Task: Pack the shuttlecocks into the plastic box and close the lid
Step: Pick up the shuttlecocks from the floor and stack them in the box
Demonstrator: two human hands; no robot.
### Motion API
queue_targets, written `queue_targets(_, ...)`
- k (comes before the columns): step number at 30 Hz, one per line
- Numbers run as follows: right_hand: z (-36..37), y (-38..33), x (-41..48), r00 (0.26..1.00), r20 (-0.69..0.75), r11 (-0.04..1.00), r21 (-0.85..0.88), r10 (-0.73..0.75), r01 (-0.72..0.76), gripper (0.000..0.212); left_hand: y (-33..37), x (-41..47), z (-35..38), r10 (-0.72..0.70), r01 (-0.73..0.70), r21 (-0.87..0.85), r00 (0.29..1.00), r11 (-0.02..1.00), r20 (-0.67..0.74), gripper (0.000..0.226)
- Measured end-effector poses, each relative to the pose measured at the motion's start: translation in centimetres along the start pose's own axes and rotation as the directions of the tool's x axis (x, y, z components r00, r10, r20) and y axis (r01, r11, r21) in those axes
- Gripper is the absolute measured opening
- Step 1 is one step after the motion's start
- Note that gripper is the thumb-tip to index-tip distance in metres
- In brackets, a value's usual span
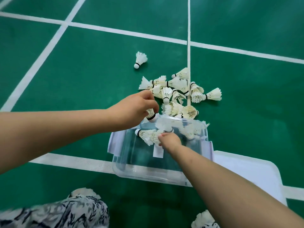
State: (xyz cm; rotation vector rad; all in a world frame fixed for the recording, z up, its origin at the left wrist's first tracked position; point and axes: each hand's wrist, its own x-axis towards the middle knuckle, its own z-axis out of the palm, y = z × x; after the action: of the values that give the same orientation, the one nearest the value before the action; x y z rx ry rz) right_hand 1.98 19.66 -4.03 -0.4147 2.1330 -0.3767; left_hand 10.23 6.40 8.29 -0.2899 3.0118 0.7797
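Left hand (136,109) is curled round one shuttlecock (151,115) above the far rim of the plastic box (148,176), a second shuttlecock (146,134) inside being pinched by the right hand (170,139).

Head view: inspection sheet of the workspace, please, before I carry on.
Surface: green court floor, white lines.
Job's things: clear plastic box open; lid on the floor at its right; pile beyond it; lone shuttlecock farther off; stray shuttlecock near the right arm.
Clutter: nothing seen.
Hands: left hand holds a single shuttlecock cork-down at the box's far rim; right hand pinches stacked shuttlecocks inside the box.
Cables: nothing seen.
Surroundings: patterned clothing bottom left.
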Motion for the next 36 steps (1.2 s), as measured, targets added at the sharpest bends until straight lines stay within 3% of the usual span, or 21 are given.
queue_targets(2,0.3,-0.4,0.3,1.0,0.014,0.996,0.086,0.009,-0.01,0.034,-0.1,0.0,0.2,-0.004,0.004,-0.004,1.0,1.0,0.017,0.028)
queue_targets(7,0.7,-0.7,0.0,0.997,0.006,0.965,-0.249,-0.08,0.079,0.046,0.3,-0.2,0.2,-0.016,0.018,-0.045,0.999,0.999,0.042,0.033)
queue_targets(8,0.8,-0.6,0.0,0.997,0.008,0.966,-0.246,-0.082,0.082,0.044,0.3,-0.3,0.2,-0.021,0.023,-0.051,0.999,0.998,0.042,0.034)
queue_targets(11,0.5,-1.3,-0.2,0.997,0.048,0.986,0.156,0.056,-0.063,0.039,0.6,-0.6,0.2,-0.036,0.038,-0.054,0.999,0.998,0.04,0.037)
queue_targets(15,-2.1,-1.5,-1.1,1.0,-0.02,1.0,0.002,0.009,-0.009,0.037,1.1,-0.9,-0.1,-0.035,0.037,-0.067,0.999,0.997,0.023,0.045)
queue_targets(20,-5.8,-1.8,-4.3,0.975,-0.137,0.98,0.069,-0.177,0.187,0.025,2.7,-1.2,-1.2,-0.051,0.053,-0.016,0.995,0.998,0.087,0.048)
queue_targets(25,-8.3,-3.3,-9.6,0.864,-0.325,0.872,0.181,-0.384,0.455,0.039,5.1,-1.6,-3.7,-0.01,0.007,0.059,0.999,0.998,0.046,0.045)
queue_targets(29,-9.4,-4.3,-13.8,0.768,-0.35,0.808,0.051,-0.536,0.587,0.05,6.6,-2.8,-5.1,0.042,-0.044,0.125,0.999,0.991,0.019,0.042)
queue_targets(31,-9.7,-4.8,-15.5,0.721,-0.327,0.775,-0.059,-0.611,0.629,0.041,7.0,-3.4,-5.3,0.08,-0.082,0.202,0.997,0.976,0.019,0.034)
queue_targets(33,-10.1,-5.0,-16.9,0.688,-0.287,0.745,-0.213,-0.666,0.632,0.03,7.5,-3.6,-5.5,0.138,-0.134,0.3,0.99,0.945,0.007,0.026)
queue_targets(36,-11.1,-4.8,-18.1,0.685,-0.262,0.721,-0.411,-0.68,0.558,0.03,8.4,-4.0,-6.7,0.144,-0.131,0.401,0.99,0.907,-0.003,0.023)
